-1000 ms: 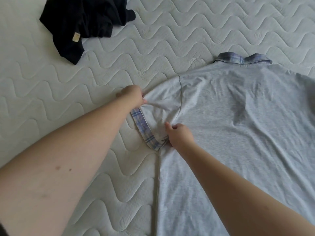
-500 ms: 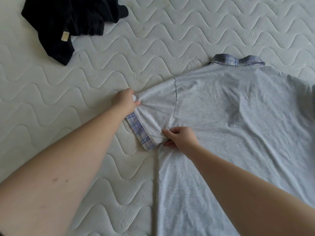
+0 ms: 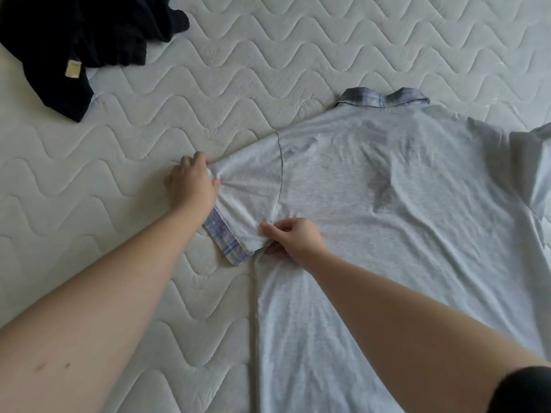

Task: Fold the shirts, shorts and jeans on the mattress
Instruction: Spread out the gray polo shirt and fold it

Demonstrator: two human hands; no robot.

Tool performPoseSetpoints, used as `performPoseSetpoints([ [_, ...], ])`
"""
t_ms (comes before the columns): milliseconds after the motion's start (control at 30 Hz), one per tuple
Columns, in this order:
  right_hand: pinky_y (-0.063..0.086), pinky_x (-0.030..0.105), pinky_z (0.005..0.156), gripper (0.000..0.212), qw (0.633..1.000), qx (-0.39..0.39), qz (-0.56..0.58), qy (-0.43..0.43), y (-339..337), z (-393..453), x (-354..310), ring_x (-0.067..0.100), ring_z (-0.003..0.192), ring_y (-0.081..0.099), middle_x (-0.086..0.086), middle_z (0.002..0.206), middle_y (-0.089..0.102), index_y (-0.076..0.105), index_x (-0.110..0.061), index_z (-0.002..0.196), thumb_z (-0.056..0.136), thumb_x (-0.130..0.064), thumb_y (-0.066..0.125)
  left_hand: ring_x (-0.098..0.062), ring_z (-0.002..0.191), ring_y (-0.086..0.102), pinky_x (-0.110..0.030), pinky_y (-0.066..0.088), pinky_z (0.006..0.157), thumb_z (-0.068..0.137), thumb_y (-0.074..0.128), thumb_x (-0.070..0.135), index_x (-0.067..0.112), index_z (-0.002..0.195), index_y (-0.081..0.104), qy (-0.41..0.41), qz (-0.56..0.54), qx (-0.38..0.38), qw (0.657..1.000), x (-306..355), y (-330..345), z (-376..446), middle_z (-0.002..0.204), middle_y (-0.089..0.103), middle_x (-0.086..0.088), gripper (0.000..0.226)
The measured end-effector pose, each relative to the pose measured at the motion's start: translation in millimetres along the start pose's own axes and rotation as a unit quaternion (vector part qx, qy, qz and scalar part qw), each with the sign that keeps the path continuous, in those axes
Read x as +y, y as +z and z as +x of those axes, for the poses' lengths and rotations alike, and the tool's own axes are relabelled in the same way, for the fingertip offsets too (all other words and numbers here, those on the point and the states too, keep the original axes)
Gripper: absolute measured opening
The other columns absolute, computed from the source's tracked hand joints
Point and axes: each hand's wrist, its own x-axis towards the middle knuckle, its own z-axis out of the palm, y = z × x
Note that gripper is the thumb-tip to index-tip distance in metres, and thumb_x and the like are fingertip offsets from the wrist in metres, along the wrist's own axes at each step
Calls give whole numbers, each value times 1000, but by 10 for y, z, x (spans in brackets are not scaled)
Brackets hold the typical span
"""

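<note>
A light grey polo shirt (image 3: 387, 210) with a blue plaid collar lies face down, spread flat on the white quilted mattress (image 3: 208, 73). Its left sleeve (image 3: 253, 186) has a plaid cuff and points toward the left. My left hand (image 3: 190, 183) grips the upper corner of that sleeve's end. My right hand (image 3: 293, 236) pinches the fabric at the sleeve's lower corner by the armpit seam. The shirt's right sleeve runs past the frame's right edge.
A crumpled black garment (image 3: 83, 34) with a small tan label lies at the far left corner. Bare mattress stretches to the left of the shirt and beyond its collar.
Both hands have pulled the sleeve outward to the left and flattened it. My left hand slid further left along the sleeve end; the view shifted slightly.
</note>
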Motion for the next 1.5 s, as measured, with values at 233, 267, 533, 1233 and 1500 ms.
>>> performPoseSetpoints([
  [233,59,39,83,26,998,-34,48,-33,-162,-152,1,22,79,74,10,83,76,72,-13,89,96,-25,51,-38,116,55,-47,41,96,86,58,1,4,122,62,125,-66,90,986,833,85,-697,122,61,-19,37],
  [267,57,37,85,21,998,-11,22,-62,-287,-203,59,22,85,72,8,88,76,71,-16,95,95,-23,51,-38,116,55,-46,41,96,85,58,0,3,122,63,130,-73,91,985,1005,146,-777,122,61,-19,37],
  [533,14,40,118,63,862,223,-395,-228,-2551,-255,586,26,148,22,7,160,28,31,-18,152,95,-31,53,-24,147,26,-41,25,113,93,56,31,24,150,39,268,-2,-25,963,2585,872,-1233,159,30,-5,59],
  [1233,44,26,80,37,957,262,-87,-84,-5084,115,853,20,100,61,2,115,62,58,-23,127,90,-22,58,-18,152,-7,-56,-5,118,89,14,72,28,157,11,282,79,-48,955,4832,1933,-1303,166,-4,1,82],
  [1500,31,17,48,14,959,227,-132,-109,-4992,136,827,9,67,54,-15,69,53,54,-24,82,87,-30,65,-16,151,14,-55,10,119,91,23,60,15,157,14,277,77,14,958,4787,2012,-1314,164,16,-3,81],
])
